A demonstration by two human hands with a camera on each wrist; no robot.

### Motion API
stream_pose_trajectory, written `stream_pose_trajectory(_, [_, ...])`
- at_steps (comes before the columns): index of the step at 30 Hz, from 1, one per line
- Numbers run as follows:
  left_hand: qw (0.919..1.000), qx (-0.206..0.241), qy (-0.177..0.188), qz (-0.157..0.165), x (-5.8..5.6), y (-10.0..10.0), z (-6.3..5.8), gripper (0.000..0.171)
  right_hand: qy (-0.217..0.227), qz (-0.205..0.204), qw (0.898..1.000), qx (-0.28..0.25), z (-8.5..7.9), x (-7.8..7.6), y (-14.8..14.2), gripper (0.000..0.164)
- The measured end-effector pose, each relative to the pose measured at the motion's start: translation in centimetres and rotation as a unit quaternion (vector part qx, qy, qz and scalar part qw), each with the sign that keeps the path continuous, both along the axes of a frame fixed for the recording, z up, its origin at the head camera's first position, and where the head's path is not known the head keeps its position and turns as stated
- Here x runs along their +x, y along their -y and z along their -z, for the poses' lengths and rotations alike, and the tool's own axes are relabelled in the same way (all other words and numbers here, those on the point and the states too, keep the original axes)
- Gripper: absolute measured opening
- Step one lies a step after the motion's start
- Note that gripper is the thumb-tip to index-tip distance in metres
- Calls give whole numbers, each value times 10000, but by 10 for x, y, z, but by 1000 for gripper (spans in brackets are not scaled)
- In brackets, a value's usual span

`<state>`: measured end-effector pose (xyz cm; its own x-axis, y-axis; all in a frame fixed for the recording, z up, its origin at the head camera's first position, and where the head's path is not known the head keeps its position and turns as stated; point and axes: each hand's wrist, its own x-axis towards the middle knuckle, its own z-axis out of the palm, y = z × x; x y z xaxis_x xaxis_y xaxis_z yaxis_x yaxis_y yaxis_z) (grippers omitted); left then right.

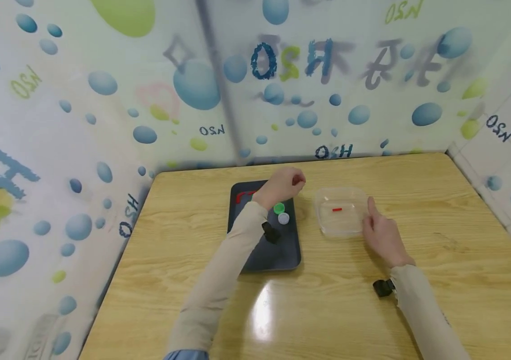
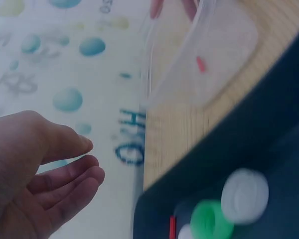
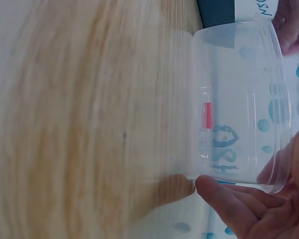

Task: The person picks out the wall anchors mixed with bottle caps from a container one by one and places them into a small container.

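Observation:
My left hand [image 1: 284, 184] hovers over the far right corner of the dark tray [image 1: 266, 255], fingers loosely bent. In the left wrist view, nothing shows between its thumb and fingertips. A clear plastic container [image 1: 341, 231] stands right of the tray, with a small red stick [image 1: 337, 210] inside. My right hand [image 1: 383, 235] holds the container's right side, index finger pointing along it. In the right wrist view, one fingertip [image 3: 207, 185] sits low at the container's base corner, and another finger shows near the rim.
On the tray lie a green cap [image 1: 279, 208], a white cap [image 1: 284, 218] and red pieces [image 1: 240, 196] at the far left, partly behind my left arm. The wooden table [image 1: 161, 240] meets a wall covering [image 1: 237, 115] printed with bubbles at its back edge.

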<state>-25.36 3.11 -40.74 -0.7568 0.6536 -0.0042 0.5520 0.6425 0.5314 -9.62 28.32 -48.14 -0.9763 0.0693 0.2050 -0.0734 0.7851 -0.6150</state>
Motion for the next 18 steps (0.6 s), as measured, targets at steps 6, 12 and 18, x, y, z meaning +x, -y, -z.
stream_pose_trajectory(6, [9962,250,93,-825,-11,51,9,23,65,-17,10000,-19,-1,0,0,54])
stream_pose_trajectory(12, [9933,313,-313,-1067,-20,86,26,20,62,-12,10000,-16,-2,1,-2,55])
stream_pose_trajectory(18, [9931,171,-401,-1086,-22,102,36,19,-72,-31,10000,-19,-1,1,1,54])
